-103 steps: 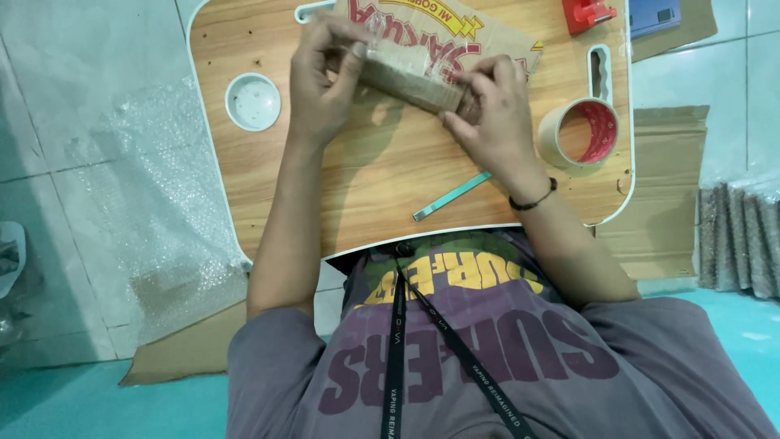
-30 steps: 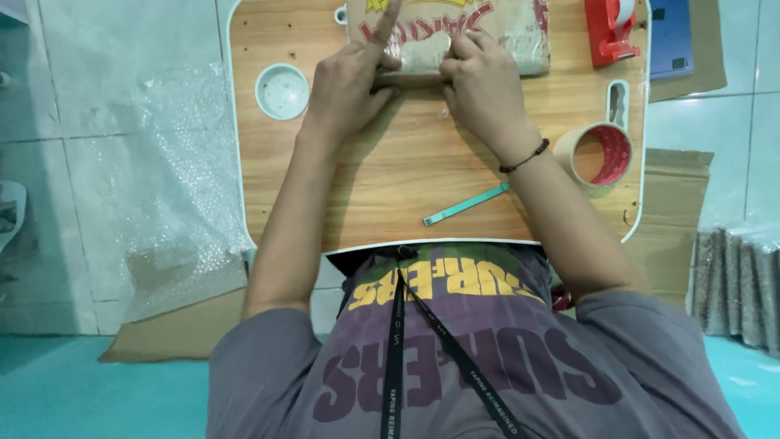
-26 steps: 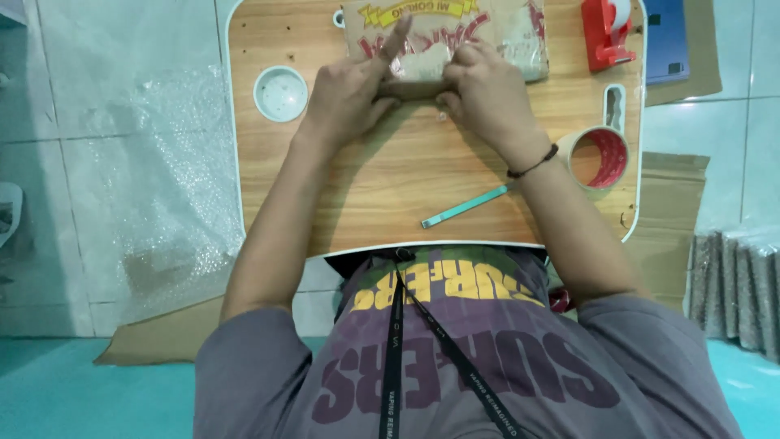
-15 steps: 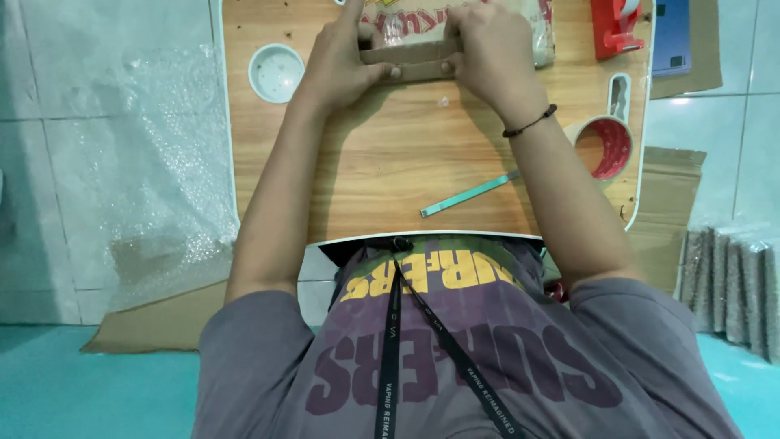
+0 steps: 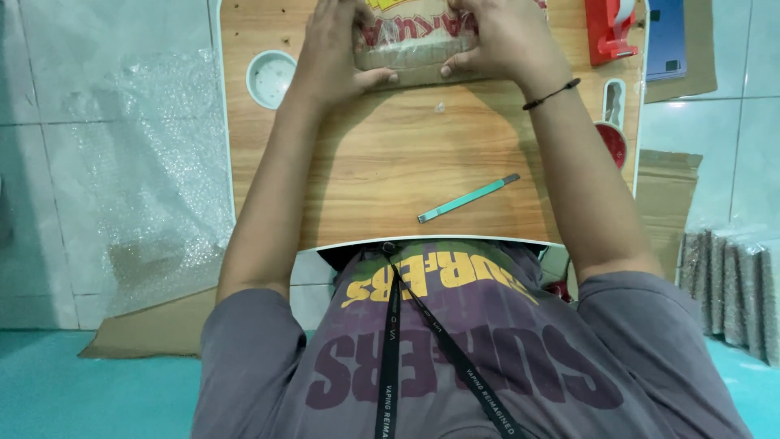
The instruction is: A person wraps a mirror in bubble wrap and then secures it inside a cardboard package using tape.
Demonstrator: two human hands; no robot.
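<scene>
Two hands are being pressed onto one parcel at the far edge of the wooden counter point(image 5: 390, 154). Starting at the far left, a sheet of bubble wrap point(image 5: 154, 162) is lying spread on the tiled floor, with flat brown cardboard point(image 5: 154, 329) showing beneath its near edge. Moving right onto the counter, a round white cup recess point(image 5: 270, 78) is sitting just beside the left wrist. The left hand point(image 5: 329, 49) is being closed around the left end of the bubble-wrapped brown parcel point(image 5: 410, 53), thumb laid along its near edge. The parcel is being held down flat against the counter, partly cut off by the top of the view. The right hand point(image 5: 500, 41) is being wrapped over the parcel's right end, thumb tucked under the near edge, a dark band worn at the wrist. Nearer the body, a slim teal pen point(image 5: 469, 197) is lying slantwise on bare wood, well apart from both hands. Further right, a red tape dispenser point(image 5: 605, 32) is standing at the counter's corner, and a red tape roll point(image 5: 611, 142) is resting at the right rim.
</scene>
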